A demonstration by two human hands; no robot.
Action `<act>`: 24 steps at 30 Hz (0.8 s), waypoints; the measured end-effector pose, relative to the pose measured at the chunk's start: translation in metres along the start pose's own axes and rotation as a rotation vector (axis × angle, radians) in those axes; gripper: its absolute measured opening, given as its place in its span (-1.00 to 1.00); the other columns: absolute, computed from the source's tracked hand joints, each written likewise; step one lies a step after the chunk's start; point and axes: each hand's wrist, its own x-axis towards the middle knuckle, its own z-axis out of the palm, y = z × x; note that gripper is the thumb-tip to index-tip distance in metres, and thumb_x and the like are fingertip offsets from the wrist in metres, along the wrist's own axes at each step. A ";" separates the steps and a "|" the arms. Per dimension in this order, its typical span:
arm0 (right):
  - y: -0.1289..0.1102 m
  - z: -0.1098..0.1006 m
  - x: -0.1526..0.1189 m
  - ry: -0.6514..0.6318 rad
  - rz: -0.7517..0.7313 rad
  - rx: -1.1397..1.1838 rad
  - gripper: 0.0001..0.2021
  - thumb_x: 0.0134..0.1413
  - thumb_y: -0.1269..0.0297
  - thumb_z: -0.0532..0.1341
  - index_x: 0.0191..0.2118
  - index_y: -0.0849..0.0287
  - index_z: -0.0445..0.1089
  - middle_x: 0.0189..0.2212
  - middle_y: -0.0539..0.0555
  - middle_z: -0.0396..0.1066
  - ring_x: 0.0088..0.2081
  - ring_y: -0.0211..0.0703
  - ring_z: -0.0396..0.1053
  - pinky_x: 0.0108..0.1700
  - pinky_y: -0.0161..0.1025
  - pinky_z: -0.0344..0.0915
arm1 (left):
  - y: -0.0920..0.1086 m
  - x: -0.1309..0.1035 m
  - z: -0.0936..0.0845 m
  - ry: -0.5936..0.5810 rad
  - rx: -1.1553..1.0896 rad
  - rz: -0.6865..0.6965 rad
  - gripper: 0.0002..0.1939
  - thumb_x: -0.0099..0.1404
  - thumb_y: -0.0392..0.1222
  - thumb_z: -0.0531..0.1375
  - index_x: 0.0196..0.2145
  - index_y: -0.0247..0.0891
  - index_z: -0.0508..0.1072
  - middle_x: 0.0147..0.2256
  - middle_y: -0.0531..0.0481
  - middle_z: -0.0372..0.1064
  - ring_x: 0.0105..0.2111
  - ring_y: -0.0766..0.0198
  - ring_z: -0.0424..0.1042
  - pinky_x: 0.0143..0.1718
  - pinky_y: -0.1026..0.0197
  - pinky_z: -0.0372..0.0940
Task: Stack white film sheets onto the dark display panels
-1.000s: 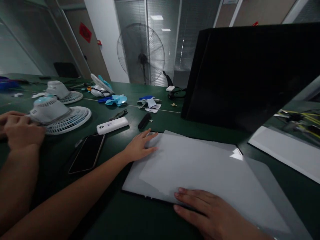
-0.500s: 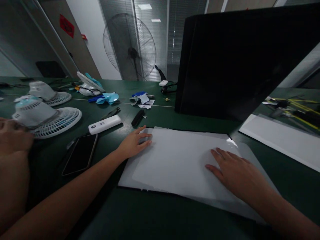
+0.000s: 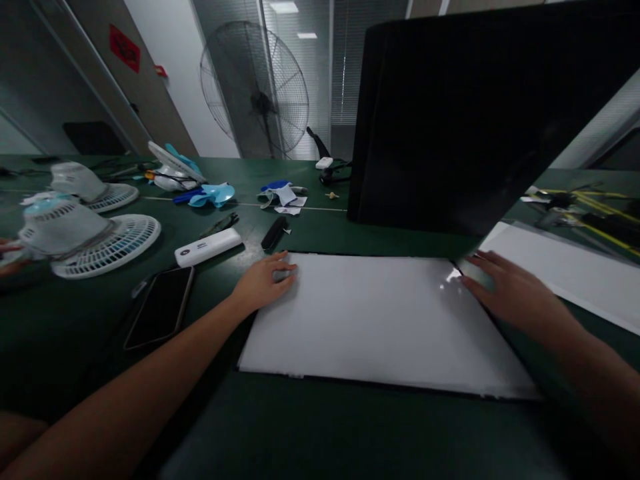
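Observation:
A flat white panel [image 3: 365, 320] with thin dark edges lies on the green table in front of me. At its upper left corner rests my left hand [image 3: 263, 280], thumb and fingers apart along the edge. My right hand [image 3: 515, 293] is by the upper right corner, fingers stretched out and slightly blurred; whether it touches the panel I cannot tell. A shiny clear patch [image 3: 451, 275] catches light at that corner. The sheet on top follows the panel's outline.
A large black screen [image 3: 450, 133] stands behind the panel. Another white panel [image 3: 575, 273] lies to the right. Leftward are a phone [image 3: 160, 308], a white power bank [image 3: 208, 247], a black folding knife-like object [image 3: 274, 233] and white fan parts [image 3: 110, 247]. Another person's hand [image 3: 10, 257] shows at far left.
The sheet that lay askew over the panel's right side now lines up with it. My right hand has moved right and away to the corner. The other person's hand has drawn leftward.

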 end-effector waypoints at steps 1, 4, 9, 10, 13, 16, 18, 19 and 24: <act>0.021 0.002 0.002 0.032 0.078 -0.022 -0.34 0.46 -0.07 -0.02 0.40 0.36 0.17 0.40 0.31 -0.06 0.41 0.20 -0.10 0.43 0.18 -0.07 | 0.000 0.000 0.000 0.008 -0.002 -0.013 -0.48 0.36 0.21 0.14 0.04 -0.15 0.62 0.29 -0.13 0.32 0.24 -0.11 0.38 0.33 -0.13 0.22; 0.075 0.012 0.000 0.029 0.307 -0.049 -0.25 0.46 -0.13 -0.07 0.42 0.46 0.10 0.40 0.46 -0.17 0.43 0.36 -0.25 0.35 0.39 -0.12 | 0.000 0.001 0.001 0.008 -0.002 -0.037 -0.45 0.37 0.23 0.13 0.09 -0.14 0.59 0.31 -0.13 0.30 0.26 -0.13 0.36 0.32 -0.15 0.22; 0.109 0.028 -0.002 -0.138 0.519 0.003 -0.15 0.39 -0.35 -0.15 0.41 0.30 0.19 0.32 0.48 0.05 0.28 0.45 0.11 0.14 0.35 0.16 | 0.001 0.001 0.001 -0.027 0.003 -0.012 -0.41 0.38 0.27 0.10 0.14 -0.14 0.57 0.32 -0.14 0.29 0.31 -0.12 0.28 0.37 -0.13 0.13; 0.108 0.027 -0.001 -0.152 0.539 0.006 -0.15 0.37 -0.37 -0.15 0.41 0.26 0.20 0.32 0.47 0.06 0.25 0.48 0.14 0.09 0.33 0.20 | 0.001 0.001 0.001 -0.027 0.002 -0.004 -0.40 0.38 0.27 0.10 0.14 -0.15 0.57 0.31 -0.14 0.29 0.32 -0.12 0.27 0.38 -0.13 0.12; 0.095 0.017 0.000 -0.152 0.567 -0.012 -0.15 0.34 -0.41 -0.16 0.42 0.15 0.19 0.32 0.47 0.05 0.20 0.57 0.17 -0.06 0.28 0.23 | 0.002 0.001 0.001 -0.024 0.001 0.008 -0.40 0.38 0.26 0.10 0.15 -0.17 0.56 0.31 -0.17 0.28 0.32 -0.13 0.26 0.38 -0.14 0.12; 0.075 0.001 -0.004 -0.148 0.511 -0.037 -0.28 0.41 -0.26 -0.18 0.36 0.11 0.28 0.25 0.41 0.17 0.16 0.46 0.23 -0.08 0.18 0.22 | 0.003 0.000 0.000 -0.028 0.016 -0.004 -0.43 0.38 0.23 0.11 0.15 -0.14 0.55 0.33 -0.15 0.26 0.32 -0.11 0.26 0.36 -0.16 0.14; 0.062 -0.011 -0.008 -0.154 0.468 -0.052 -0.39 0.45 -0.05 -0.19 0.26 0.11 0.40 0.13 0.38 0.31 0.07 0.34 0.32 -0.12 0.10 0.22 | 0.003 0.001 -0.001 -0.035 0.025 -0.006 -0.45 0.38 0.21 0.11 0.15 -0.13 0.54 0.34 -0.13 0.25 0.33 -0.09 0.26 0.36 -0.16 0.14; 0.056 -0.016 -0.009 -0.150 0.461 -0.063 -0.42 0.45 0.03 -0.19 0.23 0.11 0.43 0.07 0.38 0.35 0.02 0.31 0.35 -0.15 0.07 0.21 | 0.003 0.001 -0.001 -0.037 0.026 -0.003 -0.45 0.39 0.20 0.11 0.15 -0.13 0.54 0.34 -0.13 0.24 0.33 -0.08 0.26 0.36 -0.16 0.14; 0.032 -0.033 -0.012 -0.092 0.478 -0.117 -0.48 0.42 -0.01 -0.10 0.14 0.04 0.50 -0.05 0.34 0.43 -0.09 0.27 0.39 -0.20 0.01 0.21 | 0.001 0.002 0.000 -0.031 0.019 0.012 -0.43 0.38 0.22 0.10 0.15 -0.14 0.54 0.34 -0.15 0.25 0.32 -0.11 0.26 0.36 -0.18 0.13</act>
